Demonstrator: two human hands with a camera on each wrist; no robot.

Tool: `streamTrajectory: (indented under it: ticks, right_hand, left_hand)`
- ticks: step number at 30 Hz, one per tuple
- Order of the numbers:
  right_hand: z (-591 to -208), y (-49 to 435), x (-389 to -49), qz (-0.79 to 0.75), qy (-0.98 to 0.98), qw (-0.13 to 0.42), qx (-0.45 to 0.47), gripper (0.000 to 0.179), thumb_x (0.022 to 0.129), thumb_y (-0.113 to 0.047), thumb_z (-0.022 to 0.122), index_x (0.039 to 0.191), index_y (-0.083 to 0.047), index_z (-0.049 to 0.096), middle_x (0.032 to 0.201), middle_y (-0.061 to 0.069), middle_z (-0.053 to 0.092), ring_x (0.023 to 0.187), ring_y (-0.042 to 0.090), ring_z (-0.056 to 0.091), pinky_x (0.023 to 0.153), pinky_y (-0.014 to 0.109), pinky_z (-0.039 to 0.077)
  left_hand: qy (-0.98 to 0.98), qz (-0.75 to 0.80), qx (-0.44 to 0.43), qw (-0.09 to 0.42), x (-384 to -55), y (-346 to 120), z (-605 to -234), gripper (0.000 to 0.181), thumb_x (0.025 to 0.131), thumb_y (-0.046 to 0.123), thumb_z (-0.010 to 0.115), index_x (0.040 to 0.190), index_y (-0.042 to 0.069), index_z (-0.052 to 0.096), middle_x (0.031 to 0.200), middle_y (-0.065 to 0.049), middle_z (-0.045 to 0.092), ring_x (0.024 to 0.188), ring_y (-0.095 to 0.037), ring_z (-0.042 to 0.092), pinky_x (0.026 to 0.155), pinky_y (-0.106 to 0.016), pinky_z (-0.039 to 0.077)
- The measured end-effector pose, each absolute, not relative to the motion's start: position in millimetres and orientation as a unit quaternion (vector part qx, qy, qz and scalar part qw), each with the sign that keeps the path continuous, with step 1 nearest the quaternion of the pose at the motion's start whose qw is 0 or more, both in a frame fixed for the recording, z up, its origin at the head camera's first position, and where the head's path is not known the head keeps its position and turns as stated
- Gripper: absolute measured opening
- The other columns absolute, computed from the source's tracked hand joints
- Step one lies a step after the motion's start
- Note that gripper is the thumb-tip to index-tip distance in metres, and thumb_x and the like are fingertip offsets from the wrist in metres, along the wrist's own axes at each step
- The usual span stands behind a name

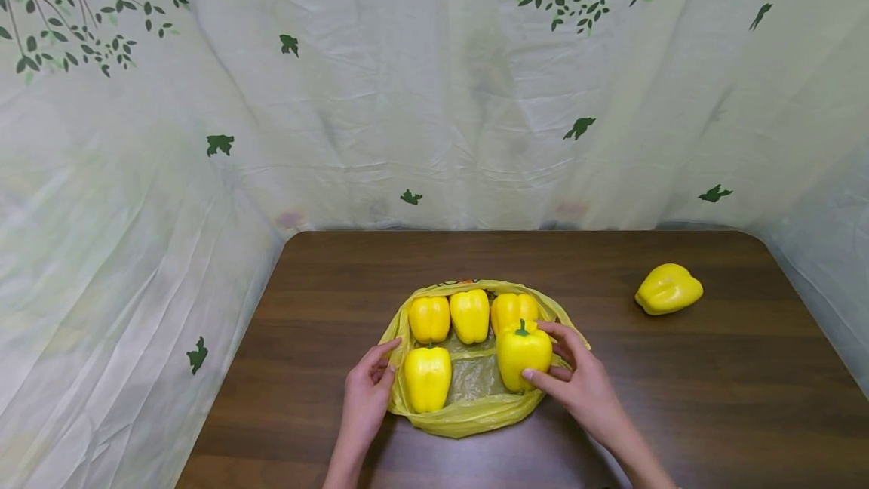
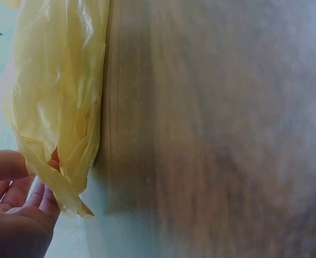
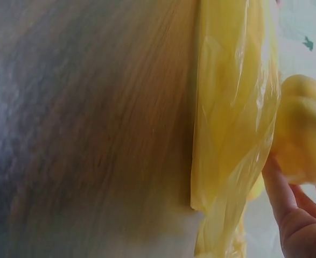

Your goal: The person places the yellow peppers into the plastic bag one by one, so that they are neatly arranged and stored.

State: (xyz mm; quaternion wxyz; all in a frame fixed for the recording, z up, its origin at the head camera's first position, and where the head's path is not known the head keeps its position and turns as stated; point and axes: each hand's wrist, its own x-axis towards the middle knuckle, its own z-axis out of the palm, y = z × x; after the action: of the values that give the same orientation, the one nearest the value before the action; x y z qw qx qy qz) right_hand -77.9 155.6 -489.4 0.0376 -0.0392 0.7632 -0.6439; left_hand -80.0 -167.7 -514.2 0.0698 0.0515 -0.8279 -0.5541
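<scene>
A yellow plastic bag [image 1: 456, 425] lies on the table with its mouth spread wide. Inside it, a back row holds three yellow bell peppers, one of them the middle pepper [image 1: 470, 316]; another pepper [image 1: 428, 379] stands at the front left. My right hand [image 1: 589, 387] grips a yellow bell pepper [image 1: 524, 357] with a green stem, over the bag's right side. That same pepper [image 3: 304, 129] shows blurred in the right wrist view, beside the bag wall. On the left, my left hand [image 1: 366, 391] pinches the bag's rim, and the left wrist view shows the bag film [image 2: 61, 91] between thumb and fingers.
One more yellow bell pepper [image 1: 668, 289] lies on its side at the right of the brown wooden table [image 1: 733, 398]. Behind the table hangs a pale curtain [image 1: 434, 96] printed with leaves and branches.
</scene>
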Motion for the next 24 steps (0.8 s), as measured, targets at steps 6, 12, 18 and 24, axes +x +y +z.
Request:
streamTrajectory:
  ticks: [6,12,18,24]
  right_hand:
    - [-490.9,151.1,-78.2,-0.619,0.784,0.027,-0.051,0.068,0.077,-0.03,0.084,0.135,-0.022,0.05,0.14,0.003,0.047,0.124,0.03,0.052,0.087,0.031,0.052]
    - [-492.5,147.2,-78.5,-0.618,0.783,0.029,-0.059,0.069,0.076,-0.027,0.085,0.136,-0.022,0.05,0.141,0.004,0.047,0.125,0.032,0.05,0.087,0.032,0.052]
    - [-493.9,142.5,-79.0,-0.629,0.774,0.03,-0.062,0.069,0.076,-0.025,0.086,0.135,-0.021,0.051,0.139,0.005,0.047,0.124,0.033,0.051,0.087,0.033,0.053]
    - [-494.7,137.6,-79.7,-0.631,0.772,0.039,-0.065,0.069,0.075,-0.024,0.086,0.135,-0.023,0.052,0.138,0.005,0.049,0.123,0.033,0.052,0.087,0.033,0.053]
  left_hand:
    - [-0.83,-0.551,0.055,0.069,-80.2,-168.2,-514.5,0.043,0.088,-0.012,0.06,0.121,0.013,0.07,0.113,-0.007,0.067,0.085,-0.021,0.06,0.075,-0.026,0.05]
    - [-0.834,-0.544,0.056,0.068,-81.3,-168.6,-516.2,0.044,0.088,-0.014,0.059,0.121,0.012,0.071,0.112,-0.007,0.067,0.085,-0.021,0.06,0.075,-0.026,0.051]
    - [-0.833,-0.546,0.052,0.071,-81.3,-168.6,-516.4,0.044,0.087,-0.014,0.059,0.12,0.012,0.071,0.11,-0.007,0.068,0.084,-0.021,0.06,0.074,-0.026,0.051]
    - [-0.829,-0.552,0.05,0.072,-80.8,-168.9,-516.5,0.044,0.087,-0.014,0.059,0.12,0.013,0.071,0.109,-0.007,0.068,0.084,-0.021,0.06,0.073,-0.026,0.051]
